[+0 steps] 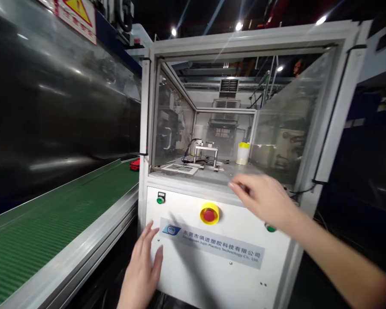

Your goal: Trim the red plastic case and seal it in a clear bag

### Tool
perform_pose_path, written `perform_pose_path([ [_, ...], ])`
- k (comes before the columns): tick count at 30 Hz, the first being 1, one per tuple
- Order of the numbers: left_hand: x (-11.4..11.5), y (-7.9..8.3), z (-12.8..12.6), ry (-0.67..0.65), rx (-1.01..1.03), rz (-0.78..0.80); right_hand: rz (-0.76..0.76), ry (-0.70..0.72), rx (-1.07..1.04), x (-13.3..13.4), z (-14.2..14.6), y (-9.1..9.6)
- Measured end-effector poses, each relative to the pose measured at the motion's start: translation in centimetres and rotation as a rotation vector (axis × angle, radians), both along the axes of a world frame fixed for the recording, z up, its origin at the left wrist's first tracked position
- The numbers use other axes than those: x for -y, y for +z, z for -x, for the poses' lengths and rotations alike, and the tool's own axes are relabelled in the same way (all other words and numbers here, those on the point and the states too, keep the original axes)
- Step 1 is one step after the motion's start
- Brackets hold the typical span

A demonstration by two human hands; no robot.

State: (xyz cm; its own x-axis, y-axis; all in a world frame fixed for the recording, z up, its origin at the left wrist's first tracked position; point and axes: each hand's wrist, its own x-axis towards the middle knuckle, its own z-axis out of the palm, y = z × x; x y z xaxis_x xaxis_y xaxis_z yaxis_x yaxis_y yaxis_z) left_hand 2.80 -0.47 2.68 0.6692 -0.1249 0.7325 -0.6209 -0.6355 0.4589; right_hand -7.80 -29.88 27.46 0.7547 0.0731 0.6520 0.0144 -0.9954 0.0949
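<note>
My left hand (143, 262) is in front of the white machine cabinet's (193, 274) lower left, fingers spread and holding nothing. Above it is a green push button (161, 200). My right hand (263, 197) is raised before the cabinet's right side, fingers curled in towards the thumb, with no object showing in it. Just below its wrist a second green button (270, 228) is partly covered. Between the hands sits a red emergency stop button (209, 215) in a yellow ring.
Inside the open-fronted enclosure stand a small metal fixture (206, 149) with black cables, a printed sheet (180, 169) and a white container with a yellow rim (242, 153). At left runs a green conveyor belt (61, 231) carrying a red item (135, 165). Frame posts (341, 116) flank the opening.
</note>
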Motion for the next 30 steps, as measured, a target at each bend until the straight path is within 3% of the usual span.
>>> perform_pose_path([
  [3,0.4,3.0,-3.6,-0.012,0.224,-0.223,-0.346,0.113,0.496,3.3,6.3,-11.0],
  [5,0.6,3.8,-5.1,-0.008,0.267,-0.345,-0.411,0.083,0.547,5.2,7.4,-17.0],
  [6,0.7,3.9,-5.7,-0.004,0.274,-0.383,-0.43,0.042,0.488,6.0,7.3,-19.2],
  [8,0.8,3.7,-6.2,0.006,0.276,-0.417,-0.399,-0.005,0.357,7.0,6.5,-21.6],
  [12,0.8,3.3,-6.7,0.024,0.182,-0.367,-0.264,-0.048,0.234,8.1,5.2,-22.1],
  [16,1.2,4.0,-6.7,0.041,0.053,-0.327,-0.21,-0.129,0.289,8.2,4.7,-22.3],
  [22,2.9,6.9,-5.1,0.197,-0.111,-0.424,-0.1,-0.33,0.263,7.2,4.1,-22.7],
  [25,2.6,8.1,-4.7,0.205,-0.142,-0.488,-0.183,-0.336,0.229,6.7,4.4,-22.0],
  [27,1.5,7.6,-4.2,0.11,-0.146,-0.413,-0.326,-0.267,0.281,6.3,4.9,-22.1],
  [30,-1.2,3.6,-1.6,-0.065,-0.194,-0.198,-0.565,-0.075,0.345,4.6,5.3,-24.4],
])
